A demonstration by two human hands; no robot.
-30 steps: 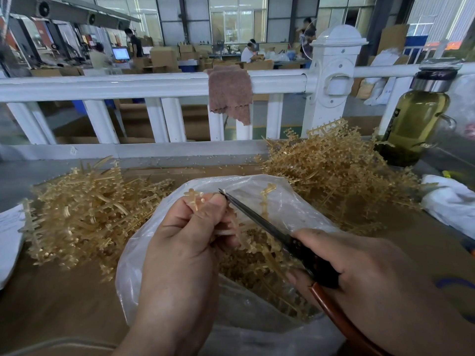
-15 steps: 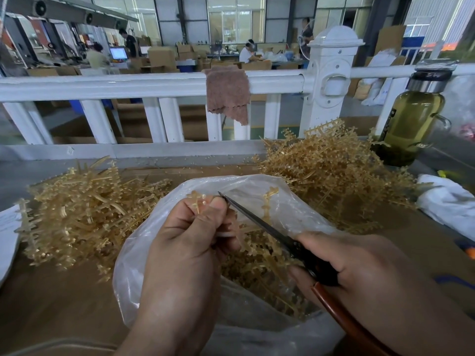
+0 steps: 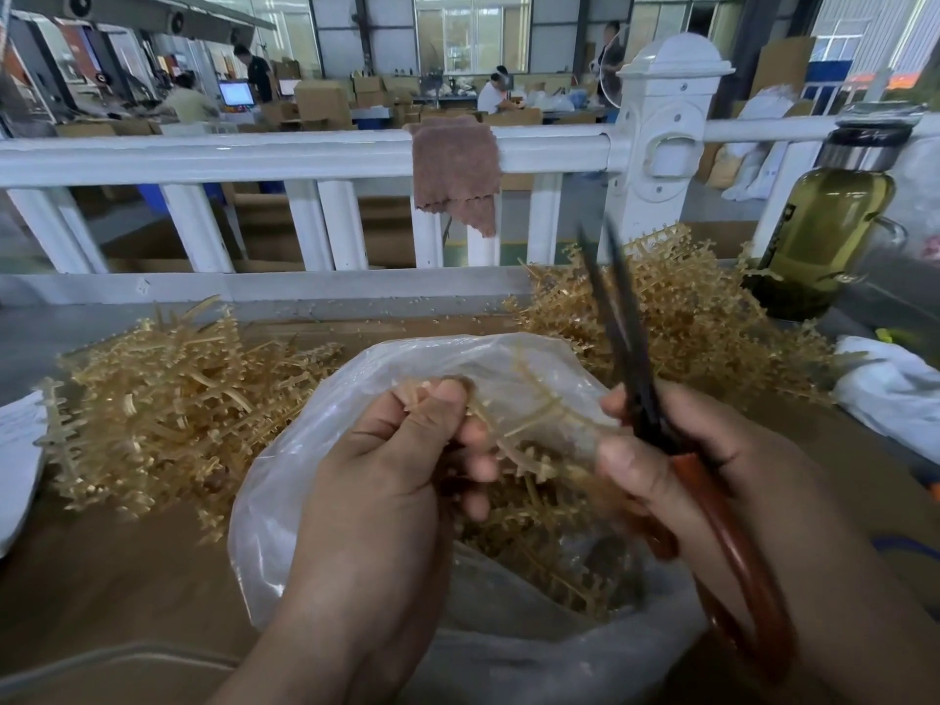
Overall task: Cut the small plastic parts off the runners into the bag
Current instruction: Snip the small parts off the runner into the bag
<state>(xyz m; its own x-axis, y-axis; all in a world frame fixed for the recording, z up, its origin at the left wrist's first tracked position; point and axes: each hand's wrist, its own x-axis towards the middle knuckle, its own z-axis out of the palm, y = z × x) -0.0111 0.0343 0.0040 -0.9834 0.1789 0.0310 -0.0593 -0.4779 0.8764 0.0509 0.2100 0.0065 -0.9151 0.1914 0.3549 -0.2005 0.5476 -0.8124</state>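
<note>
Amber runner (image 3: 515, 440) — thin, branched, blurred — over bag (image 3: 285, 501).

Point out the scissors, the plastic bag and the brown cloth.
scissors (image 3: 628, 348): head view, on the dark blades.
plastic bag (image 3: 267, 506): head view, on its left wall.
brown cloth (image 3: 455, 170): head view, on its middle.
</note>
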